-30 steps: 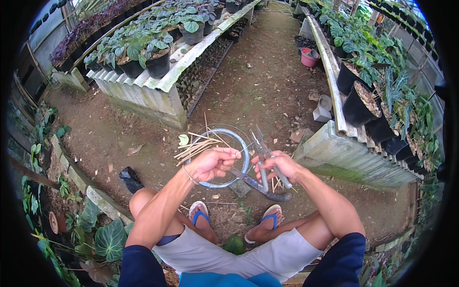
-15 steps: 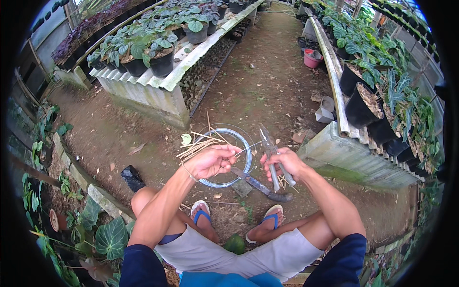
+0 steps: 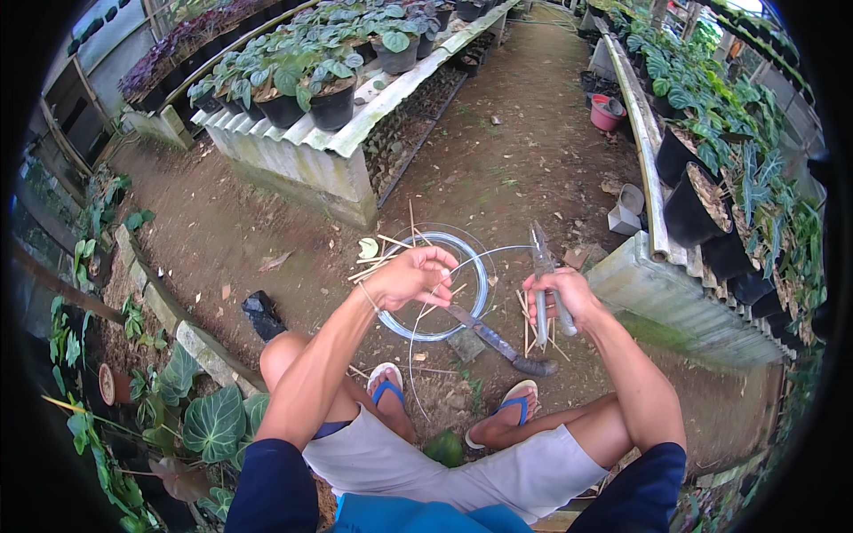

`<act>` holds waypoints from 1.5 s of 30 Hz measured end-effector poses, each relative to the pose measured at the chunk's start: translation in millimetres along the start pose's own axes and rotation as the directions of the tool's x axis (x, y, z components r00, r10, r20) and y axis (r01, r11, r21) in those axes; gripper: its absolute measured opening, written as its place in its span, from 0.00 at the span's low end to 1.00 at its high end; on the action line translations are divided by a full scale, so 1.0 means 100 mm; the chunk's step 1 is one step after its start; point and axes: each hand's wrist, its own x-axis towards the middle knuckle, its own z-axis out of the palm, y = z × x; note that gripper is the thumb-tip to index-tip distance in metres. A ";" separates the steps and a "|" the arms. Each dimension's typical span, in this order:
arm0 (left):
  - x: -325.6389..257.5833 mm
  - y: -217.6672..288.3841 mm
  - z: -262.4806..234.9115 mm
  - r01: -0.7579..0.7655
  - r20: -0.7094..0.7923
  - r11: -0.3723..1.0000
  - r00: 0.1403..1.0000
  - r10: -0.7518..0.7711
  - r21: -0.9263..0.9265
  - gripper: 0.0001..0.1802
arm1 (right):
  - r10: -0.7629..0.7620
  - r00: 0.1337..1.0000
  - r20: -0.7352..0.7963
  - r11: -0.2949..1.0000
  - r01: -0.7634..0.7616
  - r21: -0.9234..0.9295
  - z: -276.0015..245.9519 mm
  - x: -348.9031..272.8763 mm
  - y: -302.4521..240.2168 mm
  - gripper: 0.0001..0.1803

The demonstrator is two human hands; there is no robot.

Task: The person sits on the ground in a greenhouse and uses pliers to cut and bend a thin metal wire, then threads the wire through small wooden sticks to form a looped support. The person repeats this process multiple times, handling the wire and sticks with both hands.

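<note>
My left hand (image 3: 414, 279) pinches a thin metal wire (image 3: 498, 250) between thumb and fingers. From there the wire arcs right to the jaws of the pliers (image 3: 543, 258), and a loose tail hangs down toward my feet. The pliers' handles are in the grip of my right hand (image 3: 566, 295), jaws pointing away from me. Below my hands a coil of silvery wire (image 3: 483, 289) lies on the soil. A knife (image 3: 494, 341) with a dark curved handle rests across its near right side; my left hand partly hides the coil.
Thin bamboo sticks (image 3: 526, 327) lie right of the coil, with more under my left hand. A black bundle (image 3: 262, 315) sits near my left knee. Raised benches with potted plants (image 3: 333, 105) flank the dirt path (image 3: 498, 133). A red pot (image 3: 607, 114) stands by the right bench.
The pliers have drawn away to the right from my left hand, and the wire between them is now longer and arched. Its tail now shows below my left hand. The whole view has shifted slightly.
</note>
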 end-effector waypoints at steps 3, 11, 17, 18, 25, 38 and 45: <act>0.08 -0.06 -0.07 0.007 0.018 0.993 1.000 -0.005 -0.118 0.13 | -0.018 1.000 -0.002 1.000 0.018 0.021 0.00 0.01 0.01 0.13; 0.15 -0.10 -0.14 0.009 0.055 0.987 0.998 -0.001 -0.160 0.12 | -0.074 0.997 0.008 0.996 0.075 -0.039 -0.02 0.00 0.03 0.12; 0.13 -0.09 -0.15 0.028 0.071 0.986 0.997 -0.017 -0.167 0.12 | -0.073 0.997 -0.011 0.996 0.072 -0.043 -0.01 -0.01 0.03 0.11; 0.13 -0.09 -0.15 0.027 0.070 0.986 0.997 -0.015 -0.166 0.12 | -0.075 0.997 -0.008 0.996 0.075 -0.046 -0.01 -0.01 0.02 0.11; 0.14 -0.11 -0.13 0.040 0.055 0.988 0.998 -0.032 -0.149 0.14 | -0.073 0.997 -0.036 0.995 0.070 -0.073 0.00 -0.02 0.02 0.10; 0.12 -0.11 -0.10 0.070 0.098 0.989 0.994 -0.058 -0.127 0.14 | -0.087 0.996 0.013 0.993 0.087 -0.082 0.05 -0.05 0.02 0.12; 0.10 -0.08 -0.11 0.065 0.101 0.990 0.994 -0.053 -0.125 0.14 | -0.095 0.996 0.000 0.991 0.094 -0.092 0.03 -0.02 0.03 0.12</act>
